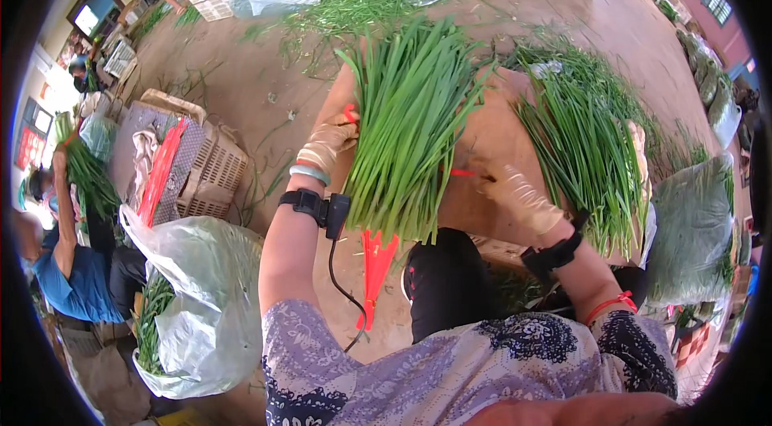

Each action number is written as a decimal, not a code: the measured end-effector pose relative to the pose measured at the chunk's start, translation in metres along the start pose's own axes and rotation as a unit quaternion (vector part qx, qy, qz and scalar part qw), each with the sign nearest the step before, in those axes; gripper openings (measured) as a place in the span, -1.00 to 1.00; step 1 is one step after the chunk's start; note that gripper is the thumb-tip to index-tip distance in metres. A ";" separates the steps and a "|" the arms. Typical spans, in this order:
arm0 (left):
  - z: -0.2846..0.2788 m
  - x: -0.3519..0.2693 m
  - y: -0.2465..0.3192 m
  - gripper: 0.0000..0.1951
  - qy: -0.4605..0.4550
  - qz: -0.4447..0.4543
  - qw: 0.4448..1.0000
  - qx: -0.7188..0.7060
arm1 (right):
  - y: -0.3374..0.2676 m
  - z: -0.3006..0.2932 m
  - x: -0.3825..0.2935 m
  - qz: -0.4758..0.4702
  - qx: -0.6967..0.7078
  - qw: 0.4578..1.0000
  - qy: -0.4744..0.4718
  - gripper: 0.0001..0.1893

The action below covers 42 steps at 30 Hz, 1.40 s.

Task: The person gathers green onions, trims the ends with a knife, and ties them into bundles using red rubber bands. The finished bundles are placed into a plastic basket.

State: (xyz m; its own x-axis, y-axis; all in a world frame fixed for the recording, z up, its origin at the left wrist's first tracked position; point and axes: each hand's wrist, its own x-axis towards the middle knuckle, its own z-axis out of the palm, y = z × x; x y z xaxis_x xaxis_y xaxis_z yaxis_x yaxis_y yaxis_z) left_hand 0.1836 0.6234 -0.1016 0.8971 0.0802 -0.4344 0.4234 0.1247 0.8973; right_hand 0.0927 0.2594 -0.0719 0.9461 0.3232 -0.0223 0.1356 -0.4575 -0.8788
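Note:
A loose bunch of green garlic chives (410, 136) lies across a brown board (482, 215) in front of me. My left hand (330, 139), in a thin translucent glove, is at the bunch's left side and pinches one end of a red tie strip (350, 112). From the bunch's right side the strip's other end (459, 172) runs to the fingertips of my right hand (522, 194), gloved too and slightly blurred. The strip's middle is hidden by the leaves. To the right rests a second pile of chives (588, 167).
Red tie strips (375, 275) hang below the bunch. On the left are a plastic bag with greens (205, 299), a basket (214, 167) with more red strips (161, 170), and a person in blue (78, 281) holding a bunch. A filled bag (687, 233) stands right.

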 end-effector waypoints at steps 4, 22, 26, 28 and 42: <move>-0.004 -0.002 -0.012 -0.86 -0.037 0.030 0.998 0.040 | 0.006 0.032 0.010 0.129 0.179 0.975 -0.008 -0.78; 0.015 -0.031 -0.035 -0.85 0.058 0.108 0.983 -0.136 | 0.000 0.062 0.032 -0.216 -0.040 0.973 0.072 -0.89; 0.033 -0.076 0.020 -0.67 0.062 0.063 0.983 0.160 | -0.033 0.070 0.049 -0.312 -0.147 0.928 0.142 -0.87; 0.021 -0.067 0.013 -0.62 0.051 0.112 0.932 0.341 | -0.056 0.078 0.063 -0.322 -0.149 0.922 0.154 -0.85; 0.003 -0.006 -0.065 -0.77 -0.051 0.226 0.972 -0.027 | -0.124 0.056 0.109 -0.571 -0.294 0.757 -0.120 -0.87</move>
State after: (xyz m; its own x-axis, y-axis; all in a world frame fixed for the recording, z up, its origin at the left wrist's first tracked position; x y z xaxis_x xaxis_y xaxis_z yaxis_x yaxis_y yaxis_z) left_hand 0.1510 0.6114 -0.1573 0.9990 0.0409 0.0158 -0.0218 0.1514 0.9882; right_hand 0.1625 0.3974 0.0080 0.0411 0.8952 0.4438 0.9991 -0.0327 -0.0266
